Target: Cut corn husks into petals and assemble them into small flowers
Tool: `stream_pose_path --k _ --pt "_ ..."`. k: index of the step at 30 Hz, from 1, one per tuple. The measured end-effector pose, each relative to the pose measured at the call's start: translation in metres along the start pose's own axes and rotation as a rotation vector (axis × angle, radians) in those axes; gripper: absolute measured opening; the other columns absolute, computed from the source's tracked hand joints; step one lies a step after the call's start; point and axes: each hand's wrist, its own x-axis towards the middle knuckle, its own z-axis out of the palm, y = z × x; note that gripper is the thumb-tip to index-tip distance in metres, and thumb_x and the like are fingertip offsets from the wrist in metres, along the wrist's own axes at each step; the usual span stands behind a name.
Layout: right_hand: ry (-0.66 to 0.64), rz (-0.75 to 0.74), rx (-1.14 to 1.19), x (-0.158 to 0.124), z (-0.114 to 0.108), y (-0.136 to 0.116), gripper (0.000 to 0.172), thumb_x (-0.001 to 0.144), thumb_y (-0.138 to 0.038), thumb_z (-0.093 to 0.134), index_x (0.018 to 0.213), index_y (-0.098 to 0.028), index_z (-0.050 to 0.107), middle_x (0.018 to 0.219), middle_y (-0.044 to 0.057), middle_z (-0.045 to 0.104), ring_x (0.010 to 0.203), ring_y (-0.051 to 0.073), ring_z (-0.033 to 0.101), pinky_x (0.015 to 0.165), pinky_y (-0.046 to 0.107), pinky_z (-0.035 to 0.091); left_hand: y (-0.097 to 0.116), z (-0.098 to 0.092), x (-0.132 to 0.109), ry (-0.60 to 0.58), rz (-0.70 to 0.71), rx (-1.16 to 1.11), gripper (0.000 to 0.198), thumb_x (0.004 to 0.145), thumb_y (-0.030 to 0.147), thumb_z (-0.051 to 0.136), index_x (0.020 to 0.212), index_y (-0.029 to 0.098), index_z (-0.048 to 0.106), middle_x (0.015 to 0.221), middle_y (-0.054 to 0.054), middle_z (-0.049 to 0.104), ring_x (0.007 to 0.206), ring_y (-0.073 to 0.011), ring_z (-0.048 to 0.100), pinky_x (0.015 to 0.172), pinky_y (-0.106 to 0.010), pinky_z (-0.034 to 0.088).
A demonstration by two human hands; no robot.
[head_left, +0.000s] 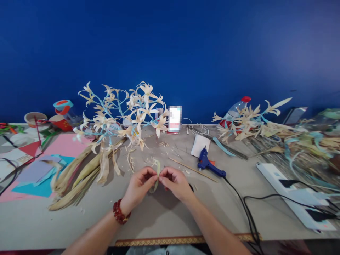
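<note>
Much of the pale green strip [158, 166] is hidden from me, because my left hand [140, 181] and right hand [174, 181] cover its middle; I see one end standing up above my fingertips and a dim, curved length below them, too murky to tell whether it belongs to the same piece. My hands are together, thumbs and forefingers nearly meeting, each pinching the strip, which lies upright between them and just above the worktop [87, 230]. Something dark peeks out behind my right wrist, mostly covered, and I cannot tell what it is. My forearms are cut off by the lower edge, the left one wearing a red beaded bracelet [121, 211]. Straight ahead, near the wall [170, 53], a bright screen [174, 118] is blurred into blocks and unreadable. The cream flowers [143, 113] to its left overlap so thickly that I cannot count them, and they partly hide what stands behind. Dried husks [79, 177] lie left of my hands; to the right are a thin stick [193, 170] and a blue glue gun [205, 161], its nose over a white packet [198, 143]. The gun's cord and those of the white power strip [278, 198] tangle and run out of view, and the fibres [268, 152] at far right smear together.
</note>
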Motion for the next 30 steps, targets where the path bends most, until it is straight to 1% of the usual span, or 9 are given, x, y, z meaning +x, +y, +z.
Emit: stream_pose_path --k 3,5,10,16,19,23,30 --pt "0.003 -0.047 -0.084 0.000 -0.001 0.000 0.012 0.077 -0.027 0.062 0.069 -0.019 0.059 0.059 -0.004 0.053 0.050 0.009 0.047 0.048 0.020 0.036 0.003 0.000 -0.001 0.016 0.108 0.185 0.014 0.085 0.028 0.060 0.079 0.016 0.062 0.069 -0.001 0.059 0.064 -0.0117 0.053 0.061 -0.022 0.042" --pt "0.011 -0.098 -0.161 -0.001 -0.002 0.001 0.011 0.077 -0.025 0.061 0.069 -0.018 0.060 0.060 -0.003 0.055 0.053 0.010 0.048 0.050 0.020 0.036 0.006 -0.001 -0.001 0.015 0.157 0.261 0.013 0.085 0.027 0.058 0.079 0.016 0.062 0.071 -0.001 0.061 0.067 -0.0128 0.054 0.064 -0.023 0.044" --pt "0.046 -0.205 -0.362 -0.001 -0.005 0.000 0.009 0.079 -0.021 0.059 0.071 -0.018 0.062 0.062 -0.003 0.058 0.056 0.010 0.049 0.052 0.021 0.035 0.010 -0.001 -0.002 0.004 0.199 0.359 0.011 0.085 0.026 0.057 0.086 0.017 0.064 0.079 -0.003 0.066 0.072 -0.0148 0.060 0.068 -0.024 0.047" --pt "0.058 -0.232 -0.495 -0.003 -0.005 -0.003 0.007 0.079 -0.020 0.058 0.073 -0.019 0.060 0.062 -0.003 0.056 0.058 0.011 0.050 0.053 0.021 0.036 0.008 0.001 -0.003 0.045 0.274 0.535 0.012 0.086 0.022 0.055 0.077 0.018 0.061 0.073 -0.001 0.064 0.069 -0.0140 0.058 0.068 -0.024 0.043" --pt "0.067 -0.216 -0.489 -0.002 -0.004 -0.003 0.007 0.079 -0.020 0.058 0.072 -0.019 0.059 0.062 -0.003 0.055 0.057 0.011 0.049 0.052 0.021 0.035 0.008 0.002 -0.003 0.030 0.253 0.529 0.013 0.087 0.023 0.054 0.076 0.017 0.060 0.071 0.000 0.063 0.067 -0.0136 0.057 0.067 -0.024 0.042" --pt "0.071 -0.196 -0.421 -0.001 -0.003 0.001 0.007 0.078 -0.020 0.057 0.071 -0.019 0.059 0.062 -0.003 0.055 0.055 0.010 0.047 0.052 0.021 0.035 0.009 0.002 -0.002 0.020 0.207 0.472 0.017 0.089 0.025 0.052 0.075 0.017 0.059 0.068 0.000 0.060 0.064 -0.0129 0.055 0.062 -0.023 0.042" --pt "0.058 -0.148 -0.279 0.002 -0.002 0.007 0.005 0.076 -0.020 0.057 0.071 -0.018 0.057 0.062 -0.004 0.052 0.055 0.010 0.044 0.050 0.020 0.034 0.009 0.001 -0.003 0.009 0.197 0.457 0.017 0.088 0.026 0.053 0.075 0.017 0.058 0.067 0.001 0.059 0.062 -0.0122 0.053 0.062 -0.023 0.041"
